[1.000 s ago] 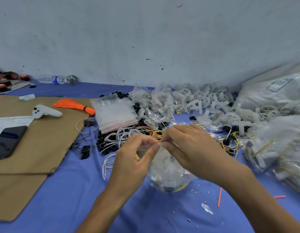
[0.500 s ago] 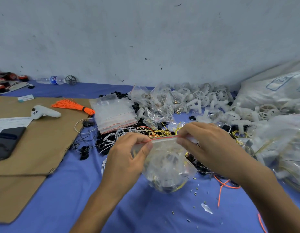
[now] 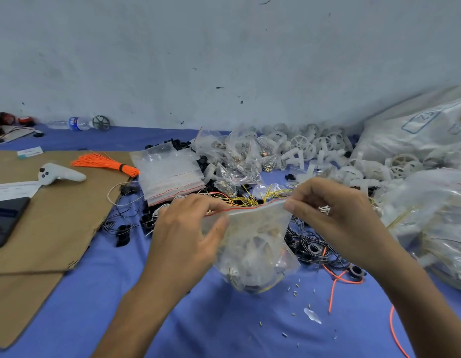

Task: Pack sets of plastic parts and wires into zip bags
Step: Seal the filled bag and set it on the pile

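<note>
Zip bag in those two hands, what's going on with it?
A person holds a filled zip bag over the blue cloth. The left hand and the right hand each pinch one end of its red-lined top edge, apparently pressing it closed. White plastic parts and wires show inside. Empty bags and loose white parts lie behind.

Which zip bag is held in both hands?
The filled zip bag at front centre, its red strip pinched by the left hand and right hand; the other bags lie untouched behind.
</note>
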### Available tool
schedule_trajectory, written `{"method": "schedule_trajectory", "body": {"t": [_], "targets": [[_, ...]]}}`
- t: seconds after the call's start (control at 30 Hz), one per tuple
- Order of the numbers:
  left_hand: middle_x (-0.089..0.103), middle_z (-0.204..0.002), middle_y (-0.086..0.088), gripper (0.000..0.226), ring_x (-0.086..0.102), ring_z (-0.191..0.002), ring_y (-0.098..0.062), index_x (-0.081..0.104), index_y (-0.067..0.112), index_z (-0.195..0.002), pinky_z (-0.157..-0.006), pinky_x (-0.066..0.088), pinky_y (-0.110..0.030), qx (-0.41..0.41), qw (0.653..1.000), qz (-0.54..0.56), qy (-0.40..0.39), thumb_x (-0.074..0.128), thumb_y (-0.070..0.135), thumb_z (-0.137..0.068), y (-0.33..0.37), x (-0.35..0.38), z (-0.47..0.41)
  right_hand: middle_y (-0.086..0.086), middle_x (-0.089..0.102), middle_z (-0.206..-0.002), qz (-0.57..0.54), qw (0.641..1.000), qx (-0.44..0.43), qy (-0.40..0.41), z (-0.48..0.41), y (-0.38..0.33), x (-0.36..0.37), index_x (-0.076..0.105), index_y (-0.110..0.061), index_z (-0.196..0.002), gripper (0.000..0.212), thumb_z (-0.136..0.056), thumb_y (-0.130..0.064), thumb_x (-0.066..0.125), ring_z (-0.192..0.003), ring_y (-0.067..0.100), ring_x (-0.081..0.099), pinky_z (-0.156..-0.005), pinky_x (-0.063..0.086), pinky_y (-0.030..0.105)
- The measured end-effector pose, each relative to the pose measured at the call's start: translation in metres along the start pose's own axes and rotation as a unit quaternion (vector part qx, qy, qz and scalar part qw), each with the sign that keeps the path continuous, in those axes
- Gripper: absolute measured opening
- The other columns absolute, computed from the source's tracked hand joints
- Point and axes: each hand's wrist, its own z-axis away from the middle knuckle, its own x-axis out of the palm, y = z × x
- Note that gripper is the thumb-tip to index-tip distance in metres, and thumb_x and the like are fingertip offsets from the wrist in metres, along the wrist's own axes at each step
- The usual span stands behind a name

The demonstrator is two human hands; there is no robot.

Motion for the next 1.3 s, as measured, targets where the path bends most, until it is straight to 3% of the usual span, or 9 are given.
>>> {"method": "schedule_trajectory", "body": {"t": [0.17, 0.27, 0.53, 0.77, 0.9, 1.03, 1.13, 1.2, 1.3], "targets": [[0.065, -0.099, 0.017, 0.013, 0.058, -0.098, -0.01, 0.069, 0.029, -0.099, -0.088, 0.043, -0.04, 0.105, 0.994, -0.001, -0.022, 0.067, 0.038, -0.089, 0.032, 0.016, -0.014, -0.014, 0.062, -0.084, 0.043, 0.997, -0.063, -0.028, -0.001, -0.011, 0.012, 0.064, -0.031, -0.09, 0.005, -0.093, -0.034, 0.061, -0.08, 0.01, 0.06, -0.069, 0.046, 0.021], [0.064, -0.094, 0.015, 0.006, 0.058, -0.093, -0.01, 0.07, 0.027, -0.093, -0.083, 0.044, -0.04, 0.112, 0.994, 0.007, -0.005, 0.07, 0.032, -0.09, 0.034, 0.023, -0.018, -0.014, 0.062, -0.084, 0.049, 0.997, -0.061, -0.026, 0.0, -0.011, 0.012, 0.065, -0.029, -0.095, 0.009, -0.095, -0.035, 0.058, -0.081, 0.009, 0.06, -0.069, 0.046, 0.021], [0.065, -0.086, 0.018, 0.005, 0.059, -0.086, -0.007, 0.07, 0.028, -0.084, -0.081, 0.046, -0.041, 0.091, 0.994, 0.052, 0.013, 0.066, 0.03, -0.082, 0.034, 0.021, -0.014, -0.008, 0.057, -0.083, 0.054, 0.994, -0.081, -0.049, 0.005, -0.013, 0.014, 0.057, -0.028, -0.097, 0.011, -0.1, -0.036, 0.049, -0.078, 0.012, 0.055, -0.068, 0.043, 0.023], [0.066, -0.085, 0.02, 0.006, 0.057, -0.084, 0.002, 0.067, 0.03, -0.079, -0.082, 0.045, -0.04, 0.064, 0.997, 0.006, 0.032, 0.068, 0.025, -0.077, 0.011, 0.009, -0.007, -0.004, 0.06, -0.082, 0.006, 0.998, -0.038, -0.039, 0.009, -0.004, -0.001, 0.058, -0.027, -0.088, 0.011, -0.096, -0.033, 0.053, -0.076, 0.019, 0.055, -0.07, 0.044, 0.033], [0.065, -0.084, 0.021, 0.003, 0.059, -0.084, -0.006, 0.066, 0.029, -0.078, -0.082, 0.044, -0.044, 0.049, 0.998, -0.012, 0.033, 0.066, 0.026, -0.078, -0.003, 0.003, -0.002, -0.002, 0.058, -0.079, -0.021, 0.999, -0.018, -0.032, 0.012, -0.001, -0.004, 0.058, -0.024, -0.087, 0.014, -0.098, -0.033, 0.055, -0.073, 0.02, 0.055, -0.067, 0.045, 0.031], [0.065, -0.084, 0.023, 0.007, 0.058, -0.086, -0.004, 0.066, 0.032, -0.078, -0.084, 0.045, -0.043, 0.015, 1.0, 0.006, 0.023, 0.06, 0.036, -0.079, -0.015, -0.008, 0.001, -0.004, 0.059, -0.077, -0.033, 0.999, -0.005, -0.022, 0.014, 0.005, -0.006, 0.059, -0.023, -0.088, 0.01, -0.095, -0.029, 0.054, -0.071, 0.013, 0.055, -0.066, 0.04, 0.016], [0.066, -0.084, 0.019, 0.01, 0.06, -0.087, -0.005, 0.065, 0.034, -0.077, -0.083, 0.048, -0.044, -0.002, 1.0, 0.015, 0.02, 0.058, 0.04, -0.078, -0.024, -0.014, 0.005, -0.006, 0.059, -0.079, -0.052, 0.998, 0.012, -0.014, 0.015, 0.012, -0.007, 0.059, -0.02, -0.092, 0.011, -0.095, -0.029, 0.055, -0.068, 0.01, 0.052, -0.064, 0.038, 0.012], [0.067, -0.088, 0.017, 0.012, 0.062, -0.089, -0.009, 0.066, 0.034, -0.078, -0.084, 0.049, -0.041, -0.031, 0.999, 0.04, 0.019, 0.058, 0.043, -0.077, -0.029, -0.016, 0.007, -0.006, 0.059, -0.078, -0.067, 0.997, 0.023, -0.008, 0.016, 0.016, -0.007, 0.06, -0.019, -0.093, 0.013, -0.094, -0.031, 0.054, -0.066, 0.01, 0.05, -0.062, 0.038, 0.015], [0.068, -0.087, 0.017, 0.014, 0.063, -0.087, -0.008, 0.068, 0.039, -0.084, -0.08, 0.048, -0.023, -0.066, 0.994, 0.092, 0.008, 0.059, 0.046, -0.075, -0.035, -0.016, 0.007, -0.003, 0.059, -0.079, -0.089, 0.995, 0.042, 0.01, 0.017, 0.02, -0.005, 0.06, -0.023, -0.091, 0.017, -0.091, -0.038, 0.054, -0.069, 0.02, 0.051, -0.061, 0.04, 0.025]]}}
